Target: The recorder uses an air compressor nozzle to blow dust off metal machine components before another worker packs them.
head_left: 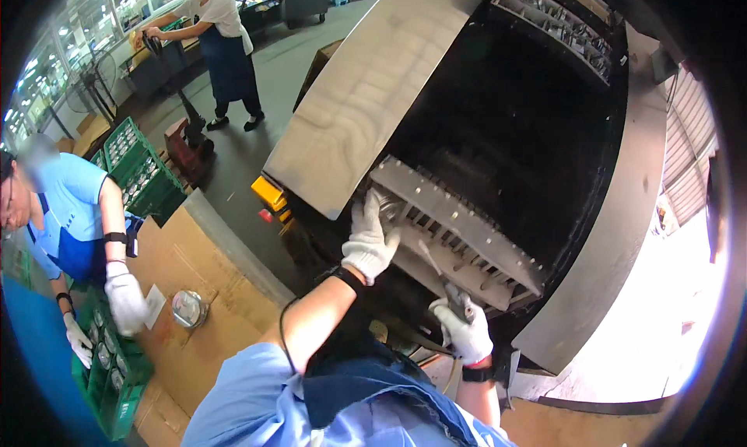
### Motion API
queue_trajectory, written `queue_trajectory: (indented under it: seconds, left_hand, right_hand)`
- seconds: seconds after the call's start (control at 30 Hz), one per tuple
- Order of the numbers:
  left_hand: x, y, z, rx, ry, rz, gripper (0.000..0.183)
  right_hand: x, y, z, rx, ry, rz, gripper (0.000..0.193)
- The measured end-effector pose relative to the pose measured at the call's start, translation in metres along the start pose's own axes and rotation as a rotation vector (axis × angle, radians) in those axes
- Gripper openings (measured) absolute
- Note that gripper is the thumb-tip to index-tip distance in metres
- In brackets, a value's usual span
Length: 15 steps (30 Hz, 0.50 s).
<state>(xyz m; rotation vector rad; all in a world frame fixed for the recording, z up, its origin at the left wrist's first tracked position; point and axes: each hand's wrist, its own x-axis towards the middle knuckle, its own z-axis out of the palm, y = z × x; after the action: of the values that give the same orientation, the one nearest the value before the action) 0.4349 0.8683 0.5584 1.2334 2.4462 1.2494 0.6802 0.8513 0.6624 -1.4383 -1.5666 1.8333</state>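
- Lower left: green plastic crate [124, 417] with several round silver metal parts [109, 346] in it; a co-worker's white-gloved hand [78, 340] is at its side.
- Farther back, on the floor: stacked green plastic crates [165, 204], rows of silver parts visible in the open ones.
- Machine's far end: long metal tray [551, 43] divided into compartments, filled with small shiny metal pieces, too small to identify.
- Machine's near end: grey steel slotted rack [455, 213], dark rods or slots along its length.
- Round silver metal workpiece [391, 207] sits at the rack's left end, just beyond the left fingers.
- Left white-gloved hand [370, 248]: fingers stretched to the workpiece, partly overlapping it; can't tell if they grip it.
- Right white-gloved hand [464, 332]: fingers closed around a dark handheld tool [452, 290], thin light nozzle angled toward the rack.
- Another round silver part [189, 309] lies on the brown cardboard-covered worktop [233, 291], well apart from both hands.
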Motion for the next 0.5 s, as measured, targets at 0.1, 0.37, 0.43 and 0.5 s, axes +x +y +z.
queue_trajectory:
  seconds: [0.1,0.37,0.43,0.5]
  left_hand:
    - [0.016,0.01,0.007,-0.101,0.076,-0.149,0.064]
    - [0.006,0.02,-0.013,0.103,0.091,-0.083,0.054]
    - [0.001,0.008,-0.028,0.073,0.133,0.113,0.046]
    - [-0.012,0.014,-0.055,0.046,0.129,0.137,0.051]
  right_hand:
    - [-0.005,0.013,-0.009,-0.013,0.039,0.015,0.01]
    - [-0.001,0.009,-0.018,0.017,-0.033,0.009,0.01]
    - [-0.001,0.007,-0.022,0.042,-0.029,-0.002,0.011]
    - [-0.004,0.0,-0.026,0.111,-0.036,0.055,0.012]
